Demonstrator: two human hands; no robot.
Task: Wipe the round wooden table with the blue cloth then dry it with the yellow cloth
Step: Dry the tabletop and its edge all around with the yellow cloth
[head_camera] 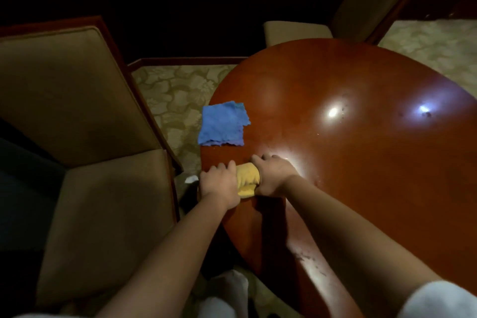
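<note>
lower centre of frame: we grip the yellow cloth (247, 179) with left hand (219, 183) and right hand (275, 175), fingers curled round it, at the table (361, 162) edge; blue cloth (223, 124) lies folded above. bunched, it could leave streaks.

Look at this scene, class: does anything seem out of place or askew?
Slightly: the folded blue cloth overhangs the round wooden table at its left edge. Dark specks dot the tabletop.
</note>
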